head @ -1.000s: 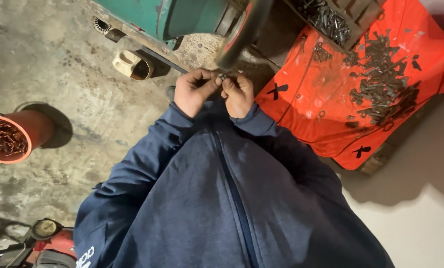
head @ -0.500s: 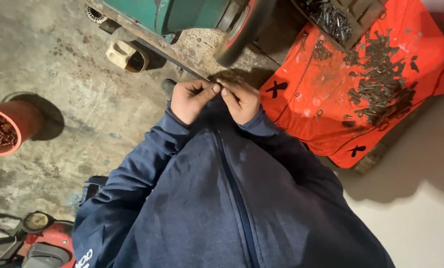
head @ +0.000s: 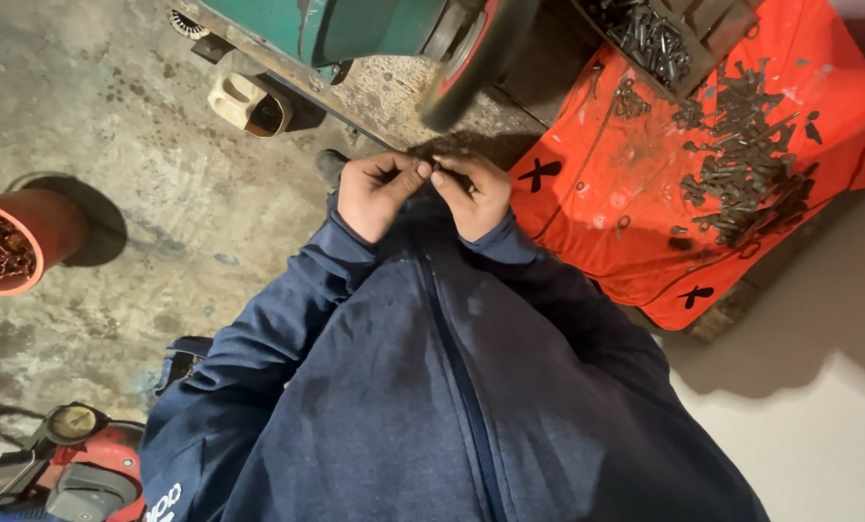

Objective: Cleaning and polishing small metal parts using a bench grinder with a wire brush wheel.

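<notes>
Down from the spinning wheel (head: 471, 48) come both hands, left hand (head: 374, 193) and right hand (head: 476, 193) pinching a small metal piece (head: 436, 166); orange cloth (head: 626, 232) of bolts (head: 742, 174) beside, red bucket (head: 16, 242) left.

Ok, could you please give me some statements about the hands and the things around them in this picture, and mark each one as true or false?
1. The left hand and the right hand meet in front of the dark blue zipped jacket. True.
2. The orange cloth lies bare. False: dark metal screws are scattered on it.
3. The round orange-red bucket stands to the person's left on the concrete floor. True.
4. The hands rest far apart on the floor. False: the fingers pinch together at something too small to tell.
</notes>
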